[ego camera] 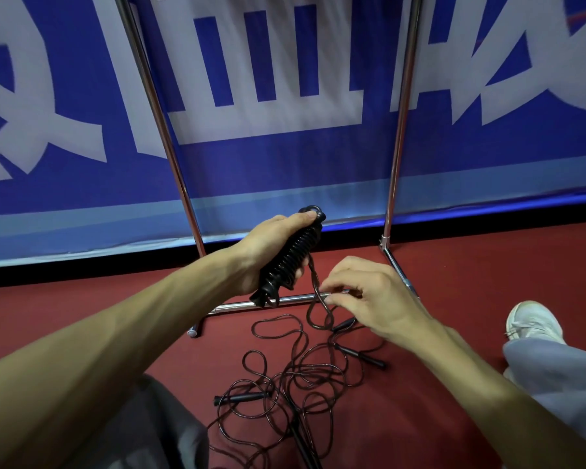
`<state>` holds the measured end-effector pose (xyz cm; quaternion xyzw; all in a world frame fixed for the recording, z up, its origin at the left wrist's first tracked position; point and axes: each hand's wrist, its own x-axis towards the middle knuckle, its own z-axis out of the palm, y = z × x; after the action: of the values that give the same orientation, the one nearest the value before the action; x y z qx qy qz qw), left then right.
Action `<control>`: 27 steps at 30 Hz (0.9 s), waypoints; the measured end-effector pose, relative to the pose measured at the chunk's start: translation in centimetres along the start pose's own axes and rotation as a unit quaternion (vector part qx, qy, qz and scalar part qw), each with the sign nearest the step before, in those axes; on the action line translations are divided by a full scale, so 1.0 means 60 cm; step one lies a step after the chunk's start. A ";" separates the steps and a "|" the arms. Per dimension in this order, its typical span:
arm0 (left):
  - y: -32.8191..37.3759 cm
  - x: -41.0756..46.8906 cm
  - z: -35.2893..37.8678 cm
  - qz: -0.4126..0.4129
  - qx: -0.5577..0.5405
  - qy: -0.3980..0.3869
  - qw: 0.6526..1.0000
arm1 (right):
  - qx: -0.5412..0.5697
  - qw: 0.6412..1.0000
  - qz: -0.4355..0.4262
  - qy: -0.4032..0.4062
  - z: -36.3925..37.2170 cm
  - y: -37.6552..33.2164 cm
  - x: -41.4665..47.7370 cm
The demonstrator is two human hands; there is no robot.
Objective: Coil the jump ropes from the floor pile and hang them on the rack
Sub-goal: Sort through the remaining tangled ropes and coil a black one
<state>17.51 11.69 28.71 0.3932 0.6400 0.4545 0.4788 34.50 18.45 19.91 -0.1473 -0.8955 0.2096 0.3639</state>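
My left hand [268, 248] grips a black jump rope bundle [290, 257], its cord wound in tight turns around the handles, tilted up toward the rack. A loose tail of that cord runs down to my right hand [362, 296], which pinches it between thumb and fingertips just above the floor. Below lies a tangled pile of black ropes [298, 377] with several handles [241, 398] on the red floor. The chrome rack [170, 154] stands behind, its base bar [237, 304] just past my hands.
A blue banner with large white characters [285, 96] covers the wall behind the rack. My knees in grey trousers [562, 374] and a white shoe [533, 321] flank the pile. The rack's right foot [398, 269] reaches toward the shoe.
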 end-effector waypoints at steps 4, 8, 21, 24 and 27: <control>0.001 -0.002 -0.002 -0.013 -0.007 0.005 1.000 | -0.053 0.997 -0.024 -0.040 0.002 0.003 -0.007; 0.002 0.000 0.000 -0.020 0.010 0.010 1.000 | -0.106 0.986 -0.078 -0.099 0.003 -0.006 -0.007; -0.019 0.011 0.022 0.090 0.074 0.025 0.993 | 0.133 0.978 0.082 0.137 -0.004 -0.032 0.017; -0.019 0.007 0.030 0.102 0.094 0.020 0.990 | 0.203 0.954 0.135 0.172 -0.006 -0.036 0.020; -0.019 0.002 0.035 0.110 0.124 0.018 0.986 | 0.210 0.942 0.157 0.208 -0.004 -0.036 0.022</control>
<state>19.46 11.95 27.30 0.5088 0.6529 0.4287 0.3620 33.49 17.16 21.89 -0.2465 -0.7008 0.4121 0.5275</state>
